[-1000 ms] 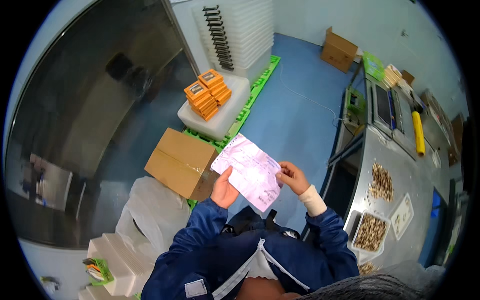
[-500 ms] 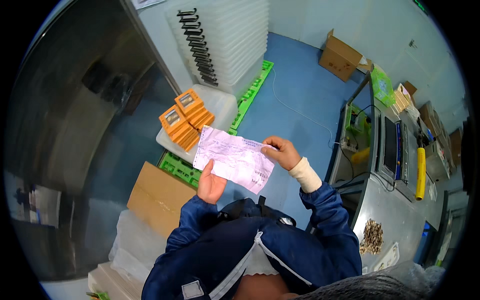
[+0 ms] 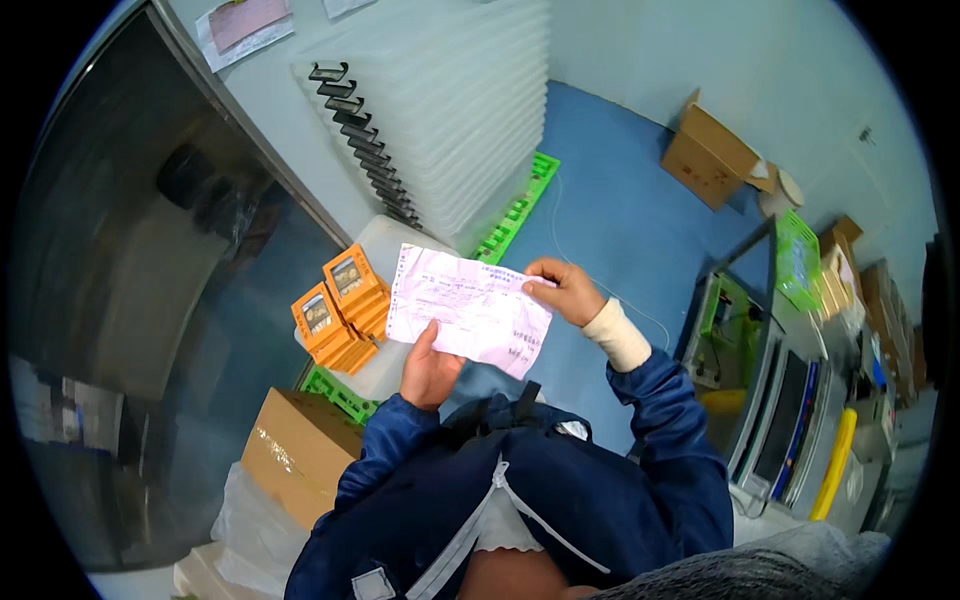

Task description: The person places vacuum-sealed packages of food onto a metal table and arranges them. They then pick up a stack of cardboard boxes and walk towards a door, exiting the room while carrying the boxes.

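Observation:
A creased pink paper sheet with printed and written marks is held out in front of my chest. My left hand grips its lower left edge, with the thumb on top. My right hand, below a cream wrist band, pinches its upper right corner. Behind the sheet, to the left, several orange packs are stacked on a translucent lidded tub, which stands on a green plastic pallet. The paper hides part of the tub.
Tall stacked translucent bins stand behind. A cardboard box and plastic bag are at lower left, beside a glass pane. At right are a steel machine, yellow roll and open carton; a cord crosses the blue floor.
My view has swung, so bins and machine sit differently in it. The paper has risen and turned more level, with both hands still on it; my left hand moved up and leftward.

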`<state>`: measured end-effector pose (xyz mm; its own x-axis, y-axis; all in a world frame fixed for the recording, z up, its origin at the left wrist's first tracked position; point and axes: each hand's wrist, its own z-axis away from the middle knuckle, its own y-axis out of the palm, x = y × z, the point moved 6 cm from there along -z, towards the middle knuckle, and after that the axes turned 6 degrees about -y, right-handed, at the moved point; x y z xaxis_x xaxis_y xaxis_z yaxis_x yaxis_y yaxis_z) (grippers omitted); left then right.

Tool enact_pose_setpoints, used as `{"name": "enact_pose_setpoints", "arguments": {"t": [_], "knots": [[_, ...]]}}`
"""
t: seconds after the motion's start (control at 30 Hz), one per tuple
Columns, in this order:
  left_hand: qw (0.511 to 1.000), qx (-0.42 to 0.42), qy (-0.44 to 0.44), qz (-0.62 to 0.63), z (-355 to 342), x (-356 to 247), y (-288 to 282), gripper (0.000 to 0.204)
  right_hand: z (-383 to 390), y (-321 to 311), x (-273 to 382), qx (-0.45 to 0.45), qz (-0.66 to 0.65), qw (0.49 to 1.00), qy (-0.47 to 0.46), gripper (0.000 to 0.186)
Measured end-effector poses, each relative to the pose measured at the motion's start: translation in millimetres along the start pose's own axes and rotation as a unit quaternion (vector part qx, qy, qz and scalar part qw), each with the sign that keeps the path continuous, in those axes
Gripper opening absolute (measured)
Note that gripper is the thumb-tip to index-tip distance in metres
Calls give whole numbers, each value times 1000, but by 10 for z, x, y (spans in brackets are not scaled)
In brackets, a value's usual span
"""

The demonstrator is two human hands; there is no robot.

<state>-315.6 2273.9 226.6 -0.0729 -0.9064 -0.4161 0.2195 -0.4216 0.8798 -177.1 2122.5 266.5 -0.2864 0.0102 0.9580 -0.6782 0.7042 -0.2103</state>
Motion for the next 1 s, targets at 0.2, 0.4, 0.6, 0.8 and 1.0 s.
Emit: {"name": "enact_pose_setpoints", "arguments": {"t": [0.2, 0.4, 0.6, 0.8, 1.0], "knots": [[992, -91, 89, 15, -364, -421, -184, 39, -932, -138, -8, 131, 16, 991, -7, 18], [954, -52, 279, 101, -603, -1594, -359, 40, -2418, -471, 487, 114, -9, 983, -143, 16], [909, -15, 392, 138, -762, -2328, -364, 41, -3794, -612, 1477, 84, 109, 952, -274, 20], [894, -27, 419, 157, -1000, -2822, -381, 41, -5200, -482, 1841, 63, 153, 917, -364, 23], [835, -66, 525, 152, -699, -2931, -556, 45, -6515, -21, 2244, 16, 255, 845, -470, 27]]}}
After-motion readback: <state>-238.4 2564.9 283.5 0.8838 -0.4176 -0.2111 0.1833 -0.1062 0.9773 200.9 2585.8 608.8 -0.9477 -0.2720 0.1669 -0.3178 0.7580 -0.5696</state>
